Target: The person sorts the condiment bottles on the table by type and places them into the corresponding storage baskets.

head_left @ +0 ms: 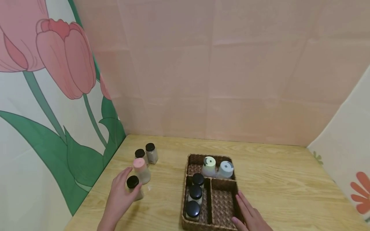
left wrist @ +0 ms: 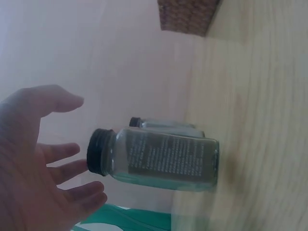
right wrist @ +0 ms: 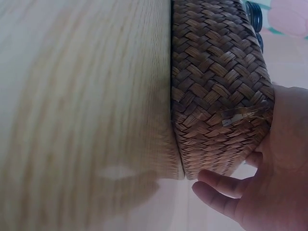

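My left hand (head_left: 121, 192) is spread around the black cap of a glass spice jar (head_left: 138, 194) on the table. In the left wrist view, a gap shows between thumb and cap; printed text covers the jar's side (left wrist: 166, 159). Just behind it are a pink-capped jar (head_left: 143, 173) and two more black-capped jars, one (head_left: 152, 155) farthest back. My right hand (head_left: 251, 215) rests against the right side of a brown woven basket (head_left: 185, 202), its fingers fairly straight. In the right wrist view, the hand lies along the basket's woven wall (right wrist: 216, 86).
Dividers split the basket into compartments. The back one holds a jar with a yellow-green cap (head_left: 209, 162) and one with a pale blue cap (head_left: 226, 168). Three black-capped jars, one nearest me (head_left: 192, 209), line the front left compartment. A pink cloth (head_left: 208, 70) hangs behind the table.
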